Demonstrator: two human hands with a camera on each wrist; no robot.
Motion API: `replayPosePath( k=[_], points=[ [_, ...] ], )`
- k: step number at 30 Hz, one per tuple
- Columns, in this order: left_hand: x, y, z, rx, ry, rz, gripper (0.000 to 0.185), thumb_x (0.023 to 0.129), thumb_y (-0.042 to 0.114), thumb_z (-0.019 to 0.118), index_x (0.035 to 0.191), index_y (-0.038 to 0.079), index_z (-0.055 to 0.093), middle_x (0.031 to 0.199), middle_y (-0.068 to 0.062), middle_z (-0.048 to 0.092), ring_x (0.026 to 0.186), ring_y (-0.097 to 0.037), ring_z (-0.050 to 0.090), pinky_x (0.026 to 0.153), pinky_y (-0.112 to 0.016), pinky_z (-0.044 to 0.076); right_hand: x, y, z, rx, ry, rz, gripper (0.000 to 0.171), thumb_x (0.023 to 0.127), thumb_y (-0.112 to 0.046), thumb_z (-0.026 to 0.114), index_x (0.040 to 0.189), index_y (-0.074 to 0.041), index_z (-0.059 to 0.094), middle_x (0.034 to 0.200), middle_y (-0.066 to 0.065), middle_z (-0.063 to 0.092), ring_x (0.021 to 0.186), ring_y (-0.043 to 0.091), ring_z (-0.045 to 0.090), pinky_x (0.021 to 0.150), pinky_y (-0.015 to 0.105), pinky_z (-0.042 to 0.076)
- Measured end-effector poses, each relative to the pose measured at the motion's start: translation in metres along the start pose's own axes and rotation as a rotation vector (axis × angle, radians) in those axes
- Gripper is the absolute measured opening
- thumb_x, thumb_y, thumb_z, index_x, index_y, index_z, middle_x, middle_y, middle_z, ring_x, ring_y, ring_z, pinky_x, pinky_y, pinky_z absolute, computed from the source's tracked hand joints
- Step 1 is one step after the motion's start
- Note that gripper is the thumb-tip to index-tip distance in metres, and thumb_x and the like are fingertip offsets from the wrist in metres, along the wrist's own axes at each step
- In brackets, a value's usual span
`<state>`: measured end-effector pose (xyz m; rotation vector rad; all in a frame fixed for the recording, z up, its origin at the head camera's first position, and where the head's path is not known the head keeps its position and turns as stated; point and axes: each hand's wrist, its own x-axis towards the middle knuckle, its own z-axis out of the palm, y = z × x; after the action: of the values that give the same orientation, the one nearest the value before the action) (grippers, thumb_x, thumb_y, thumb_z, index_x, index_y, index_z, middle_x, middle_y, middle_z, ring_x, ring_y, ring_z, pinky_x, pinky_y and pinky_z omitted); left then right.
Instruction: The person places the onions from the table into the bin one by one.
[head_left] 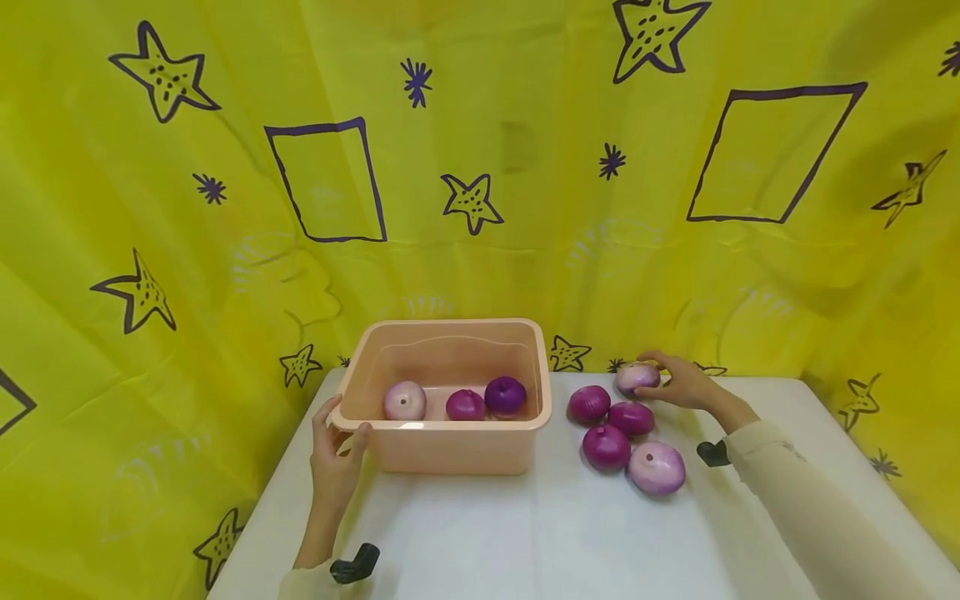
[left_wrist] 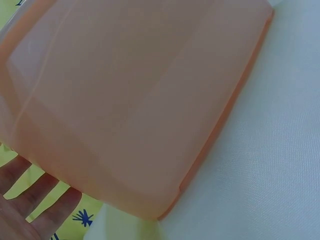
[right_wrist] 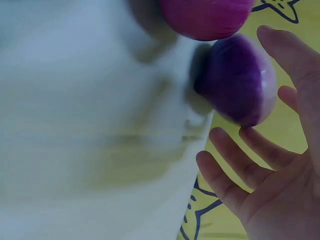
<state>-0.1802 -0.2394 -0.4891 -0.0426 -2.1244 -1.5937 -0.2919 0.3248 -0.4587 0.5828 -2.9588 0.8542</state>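
Behind everything hangs a yellow cloth (head_left: 525,167) drawn with purple stars and squares, which walls in the back and both sides of the scene. Below it, a white table (head_left: 525,533) carries all the rest. On the table's left half stands a peach plastic tub (head_left: 450,454), its near wall filling most of the left wrist view, and three onions lie along its floor: a pale one (head_left: 405,401) at left, a magenta one (head_left: 466,405) in the middle and a dark purple one (head_left: 506,396) at right. The left hand (head_left: 335,462) grips the tub at its near left corner, thumb hooked over the rim and fingers against the outer wall. Just right of the tub sits a cluster of loose onions on the table: a large pale one (head_left: 656,467) nearest the person, a magenta one (head_left: 606,447) beside it, and two darker ones (head_left: 589,403) (head_left: 631,417) farther back. At the far edge of the cluster, near the cloth, lies a small pale purple onion (head_left: 637,377). The right hand (head_left: 686,383) curves around this onion with fingers spread fairly wide; the right wrist view shows the fingertips (right_wrist: 220,137) close beside it, yet whether they press on it I cannot tell.
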Motion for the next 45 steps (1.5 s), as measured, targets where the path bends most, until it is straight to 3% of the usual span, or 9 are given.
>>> replayPosePath(
  k=[6,11,17,29,34,39,45],
  points=[
    [0.001,0.002,-0.001,-0.002,-0.004,-0.01,0.066,0.099,0.011,0.068,0.156,0.019,0.034,0.152,-0.017,0.05,0.121,-0.032,0.058,0.084,-0.013,0.051,0.005,0.014,0.013,0.03,0.01,0.021,0.064,0.088,-0.034,0.081,0.138,-0.003,0.054,0.125,0.026,0.064,0.103,0.039,0.063,0.091,0.056,0.052],
    [0.0,0.002,0.001,-0.007,-0.018,-0.028,0.066,0.099,0.014,0.068,0.156,0.019,0.034,0.151,-0.019,0.052,0.122,-0.033,0.058,0.085,-0.014,0.05,0.002,0.016,0.017,0.083,0.011,0.084,0.062,0.09,-0.034,0.079,0.138,-0.004,0.053,0.128,0.027,0.062,0.113,0.047,0.058,0.099,0.066,0.045],
    [0.0,-0.001,-0.001,0.013,0.002,-0.008,0.067,0.099,0.012,0.068,0.155,0.019,0.034,0.15,-0.018,0.053,0.122,-0.033,0.059,0.086,-0.013,0.05,0.001,0.013,0.017,0.104,0.018,0.101,0.062,0.091,-0.036,0.079,0.138,-0.005,0.053,0.129,0.026,0.061,0.114,0.046,0.057,0.101,0.066,0.044],
    [-0.001,0.003,0.0,-0.006,0.009,-0.015,0.065,0.099,0.011,0.068,0.155,0.019,0.036,0.151,-0.016,0.052,0.112,-0.006,0.058,0.083,-0.015,0.053,-0.002,0.016,0.017,0.112,0.027,0.096,0.062,0.093,-0.036,0.077,0.14,-0.004,0.052,0.132,0.028,0.059,0.117,0.049,0.056,0.101,0.068,0.043],
    [-0.001,0.004,0.002,0.005,0.003,-0.033,0.066,0.099,0.012,0.068,0.156,0.019,0.034,0.152,-0.015,0.052,0.116,-0.017,0.058,0.085,-0.015,0.051,-0.003,0.018,0.015,0.076,0.028,0.101,0.063,0.09,-0.038,0.079,0.139,-0.006,0.054,0.129,0.026,0.062,0.114,0.047,0.058,0.097,0.066,0.045],
    [-0.002,0.006,0.003,0.018,0.015,-0.036,0.067,0.098,0.009,0.067,0.156,0.015,0.034,0.15,-0.019,0.052,0.12,-0.03,0.059,0.084,-0.013,0.049,-0.001,0.01,0.003,0.063,0.025,0.033,0.057,0.087,-0.031,0.083,0.13,-0.003,0.059,0.119,0.022,0.067,0.104,0.039,0.061,0.093,0.06,0.051],
    [-0.006,0.031,0.0,0.033,0.005,-0.019,0.063,0.099,0.007,0.064,0.154,0.007,0.033,0.15,-0.025,0.05,0.12,-0.037,0.058,0.086,-0.015,0.05,-0.002,-0.008,-0.023,0.026,0.014,-0.091,0.052,0.085,-0.023,0.085,0.124,0.001,0.062,0.114,0.017,0.068,0.1,0.033,0.063,0.091,0.052,0.054]
  ],
)
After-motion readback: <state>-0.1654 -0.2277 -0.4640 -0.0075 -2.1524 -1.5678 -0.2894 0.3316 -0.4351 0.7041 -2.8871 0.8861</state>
